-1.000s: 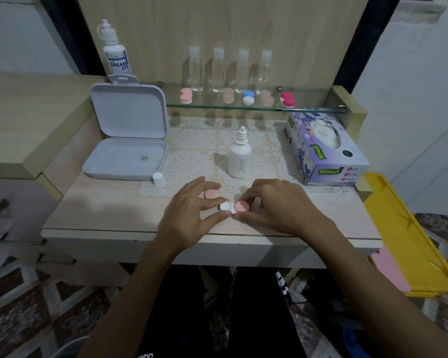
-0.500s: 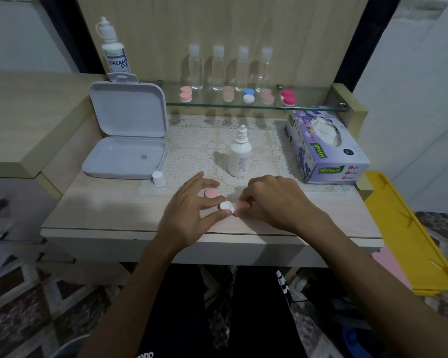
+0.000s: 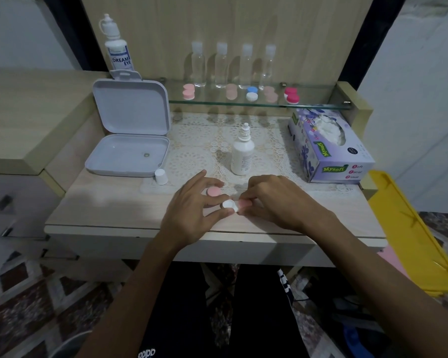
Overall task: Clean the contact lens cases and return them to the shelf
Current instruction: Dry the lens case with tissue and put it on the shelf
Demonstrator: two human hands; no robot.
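pink cap (image 3: 214,191) and white lens case (image 3: 229,204) at centre; purple floral tissue box (image 3: 329,148) right; yellow tray (image 3: 409,233) far right; cream lace mat (image 3: 207,143) behind.

Desk (image 3: 109,210): pale wood, set against a wood-grain back panel (image 3: 217,27).
Cabinet (image 3: 23,104): seen at left (drawers below).
Walls (image 3: 424,99): white.
Floor (image 3: 36,293): tiled in brown and white.
Light: dim.

White squeeze bottle w/ blue label (image 3: 117,51), back left: "DREAM EYE". Purple floral cardboard tissue box (image 3: 330,148), right: green "Mysoft" on front & top, plus "Soft Facial Tissue". Black garment at bottom edge (image 3: 166,339): white "adidas", upside down. Small white dropper bottle (image 3: 241,155), centre: label print too small to read.
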